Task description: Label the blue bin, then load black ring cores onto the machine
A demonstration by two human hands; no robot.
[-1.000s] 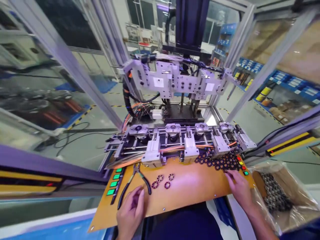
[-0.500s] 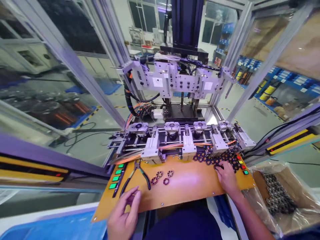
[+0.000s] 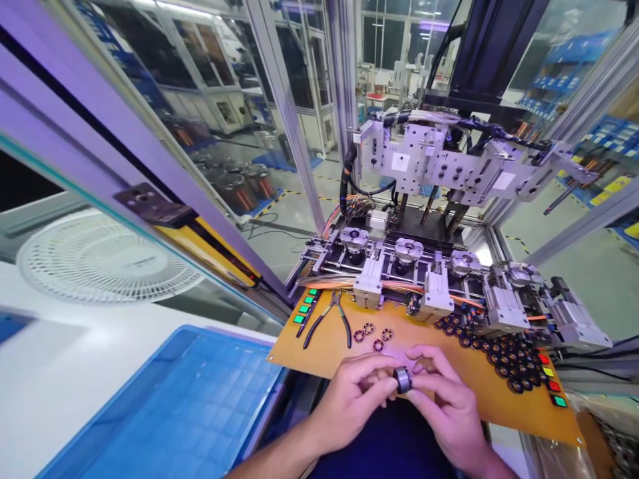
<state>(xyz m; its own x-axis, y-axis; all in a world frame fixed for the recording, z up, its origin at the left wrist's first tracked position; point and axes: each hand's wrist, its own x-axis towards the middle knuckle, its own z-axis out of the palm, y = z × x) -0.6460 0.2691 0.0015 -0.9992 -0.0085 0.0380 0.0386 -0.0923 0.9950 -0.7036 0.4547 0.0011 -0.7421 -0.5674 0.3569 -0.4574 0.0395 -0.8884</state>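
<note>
A small dark part [image 3: 402, 379] with a silver band is held in the air just over the near edge of the worktop [image 3: 319, 362]. It is pinched from its left side by the fingers of the left hand [image 3: 344, 399] and from its right by the thumb and forefinger of the right hand [image 3: 449, 406], the other right fingers being loosely bent. The step in hand is judged to be two-handed handling of this one part; whether a ring is being fitted to it cannot be told. For the next move, a steady pinch by one hand seems called for before the other is eased off, since so small a part could easily be dropped.

Toward the middle of the worktop, four rings [image 3: 368, 328] are laid flat. On its left, the pliers [image 3: 335, 301] are set down with handles spread, and green buttons [image 3: 302, 310] are seen beside them. On its right, many black pieces [image 3: 504, 356] are massed. Along its far edge, the machine [image 3: 436, 299] is mounted. Beyond its left edge, a blue tray [image 3: 164, 399] is placed.
</note>
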